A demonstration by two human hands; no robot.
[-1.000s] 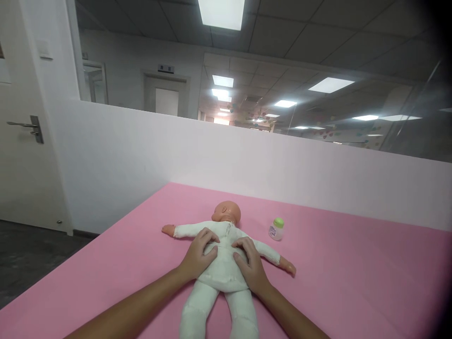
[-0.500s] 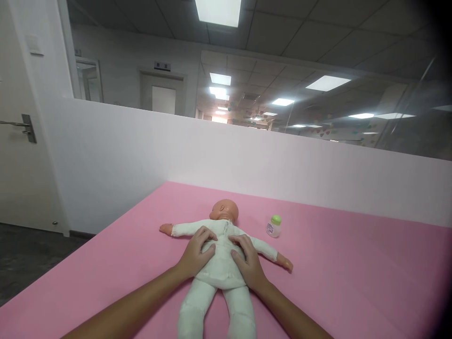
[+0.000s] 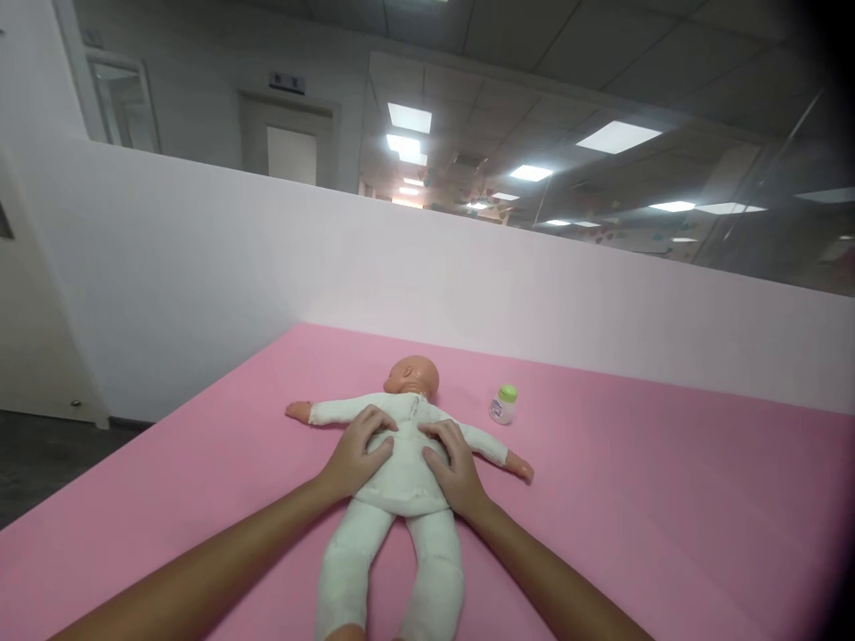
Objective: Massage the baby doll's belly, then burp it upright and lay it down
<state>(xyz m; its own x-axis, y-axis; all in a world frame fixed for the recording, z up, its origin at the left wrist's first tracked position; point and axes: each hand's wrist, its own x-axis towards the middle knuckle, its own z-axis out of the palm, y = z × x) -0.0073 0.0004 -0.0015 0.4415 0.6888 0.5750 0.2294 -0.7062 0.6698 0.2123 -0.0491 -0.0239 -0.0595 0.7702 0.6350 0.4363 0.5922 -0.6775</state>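
A baby doll point(image 3: 405, 472) with a white cloth body and a bald plastic head lies on its front. Its head is turned to the left, its arms are spread out and its feet point toward me. On the left side of its back rests my left hand point(image 3: 357, 452), thumb apart from the bent fingers. My right hand point(image 3: 458, 465) lies on the right side in the same way, its thumb toward the middle. Both hands touch the cloth without gripping it. Beyond the doll's right-hand arm stands a small clear bottle point(image 3: 502, 408) with a green cap.
The doll and bottle are on a pink tabletop point(image 3: 634, 499). A low white partition point(image 3: 468, 276) runs along its far edge, with glass above. To the left are a pale door point(image 3: 33, 312) and dark floor point(image 3: 40, 463).
The camera view has tilted down and shifted slightly, so everything appears higher and more to the left. Both hands stay on nearly the same spots of the doll's back.
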